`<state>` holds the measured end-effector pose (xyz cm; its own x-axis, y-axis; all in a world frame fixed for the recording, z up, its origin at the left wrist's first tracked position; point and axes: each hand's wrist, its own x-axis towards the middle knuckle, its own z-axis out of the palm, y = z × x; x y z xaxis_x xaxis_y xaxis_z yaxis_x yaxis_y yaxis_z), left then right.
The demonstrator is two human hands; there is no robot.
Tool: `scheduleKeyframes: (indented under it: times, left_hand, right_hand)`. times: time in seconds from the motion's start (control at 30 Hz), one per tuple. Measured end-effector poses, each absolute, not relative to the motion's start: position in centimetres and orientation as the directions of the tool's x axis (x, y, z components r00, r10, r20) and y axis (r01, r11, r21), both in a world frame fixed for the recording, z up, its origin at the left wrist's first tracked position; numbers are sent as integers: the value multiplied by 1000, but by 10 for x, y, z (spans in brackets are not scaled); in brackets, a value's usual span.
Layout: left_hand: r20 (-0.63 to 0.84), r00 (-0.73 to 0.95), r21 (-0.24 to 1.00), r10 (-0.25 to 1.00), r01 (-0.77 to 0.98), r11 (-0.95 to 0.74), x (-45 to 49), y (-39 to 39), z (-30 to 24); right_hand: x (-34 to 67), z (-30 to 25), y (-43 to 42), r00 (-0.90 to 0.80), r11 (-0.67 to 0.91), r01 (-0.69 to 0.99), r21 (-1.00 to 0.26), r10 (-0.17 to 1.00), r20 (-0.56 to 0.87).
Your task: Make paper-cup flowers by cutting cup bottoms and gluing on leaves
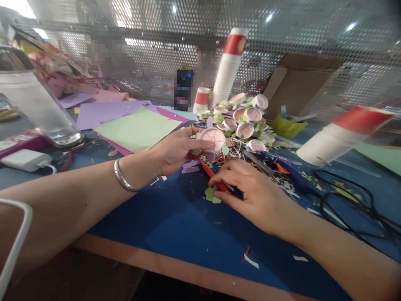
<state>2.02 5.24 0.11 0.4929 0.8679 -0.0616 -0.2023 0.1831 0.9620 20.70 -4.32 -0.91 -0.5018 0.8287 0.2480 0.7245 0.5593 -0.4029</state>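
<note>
Pinched in my left hand [175, 152] is a small paper-cup turtle [213, 139], a round white piece with orange lines drawn on it and green and purple paper bits around its rim. Just below and to the right, my right hand [246, 188] has its thumb and fingers closed on a red pen [222, 187], held low over the blue table. A green paper cutout [212, 195] lies on the table by the right thumb tip. Behind both hands rises a heap of similar cup pieces [244, 130] with green and purple paper parts.
Coloured paper sheets [138, 129] lie at left, near a glass of water [34, 104] and a white charger [26, 161]. Stacked paper cups [227, 75] stand behind the heap; another cup stack [338, 136] leans at right. A blue glue gun [294, 173], black cable [354, 200] and paper scraps crowd the right.
</note>
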Motion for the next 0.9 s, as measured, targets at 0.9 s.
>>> scheduleKeyframes:
  times: [0.9]
  left_hand:
    - [-31, 574, 989, 819, -99, 107, 16, 51, 0]
  right_hand:
    - [236, 18, -53, -325, 275, 455, -847, 937, 129]
